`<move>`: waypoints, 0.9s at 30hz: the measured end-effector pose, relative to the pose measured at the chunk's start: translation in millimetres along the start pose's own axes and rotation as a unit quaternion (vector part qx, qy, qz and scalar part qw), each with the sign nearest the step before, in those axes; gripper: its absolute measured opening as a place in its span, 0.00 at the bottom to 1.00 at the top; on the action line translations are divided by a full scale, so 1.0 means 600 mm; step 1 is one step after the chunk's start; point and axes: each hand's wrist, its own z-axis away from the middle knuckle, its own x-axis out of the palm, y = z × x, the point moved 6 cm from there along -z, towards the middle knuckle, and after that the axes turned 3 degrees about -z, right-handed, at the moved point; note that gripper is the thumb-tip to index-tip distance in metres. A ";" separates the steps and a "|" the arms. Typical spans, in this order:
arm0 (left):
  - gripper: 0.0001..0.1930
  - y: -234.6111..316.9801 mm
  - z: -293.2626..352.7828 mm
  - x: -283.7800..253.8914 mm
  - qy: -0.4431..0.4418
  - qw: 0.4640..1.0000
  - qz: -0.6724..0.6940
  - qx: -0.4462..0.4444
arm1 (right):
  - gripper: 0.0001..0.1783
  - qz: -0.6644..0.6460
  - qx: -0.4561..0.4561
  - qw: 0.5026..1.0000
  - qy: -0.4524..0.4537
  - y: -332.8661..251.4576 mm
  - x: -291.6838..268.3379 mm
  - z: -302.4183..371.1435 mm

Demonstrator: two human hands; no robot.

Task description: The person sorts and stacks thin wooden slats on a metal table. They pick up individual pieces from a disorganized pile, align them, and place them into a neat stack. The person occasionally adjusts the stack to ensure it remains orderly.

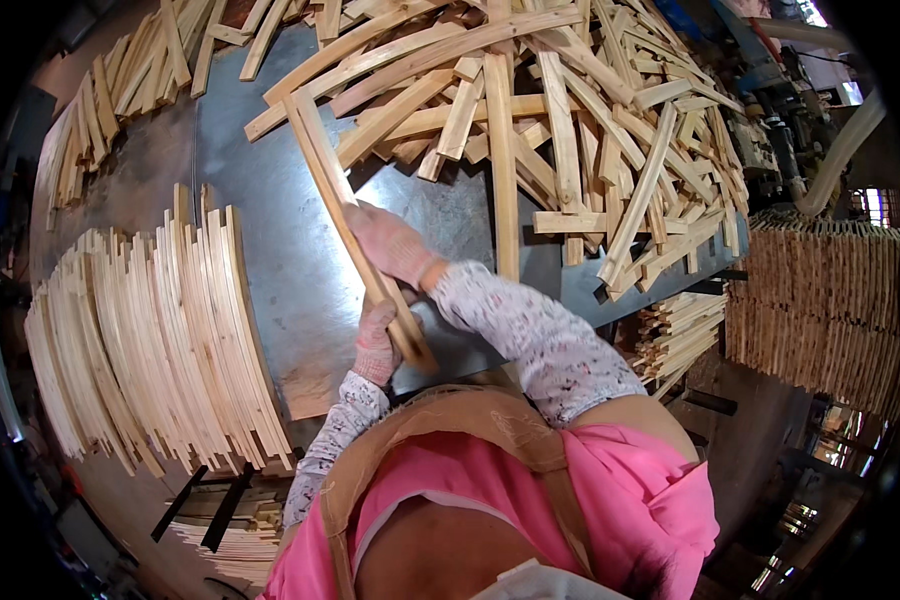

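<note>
A long wooden strip [322, 160] slants over the metal table, its near end close to my body and slightly blurred. My right hand [390, 243], in a pinkish work glove, grips the strip around its middle. Lower down, my left hand [375, 340], gloved the same way, is wrapped round the strip near its close end. Both hands' fingertips are partly hidden by the wood and the gloves. Ahead of them lies a heap of loose wooden strips [460, 115], crossing at many angles. Left of my hands, many strips are lined up side by side in a stack [150, 330].
The grey metal table [260, 215] has more strips [120, 85] at its far left. Tall stacked wood [820, 310] stands on the right, with machinery and a hose [850, 150] behind it. Black metal arms [225, 510] jut out at lower left above lower-stacked strips [240, 545].
</note>
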 end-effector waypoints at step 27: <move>0.40 0.172 0.035 -0.197 0.015 0.989 -0.124 -0.081 | 0.19 -0.612 0.304 0.705 0.192 0.013 -0.012 -0.162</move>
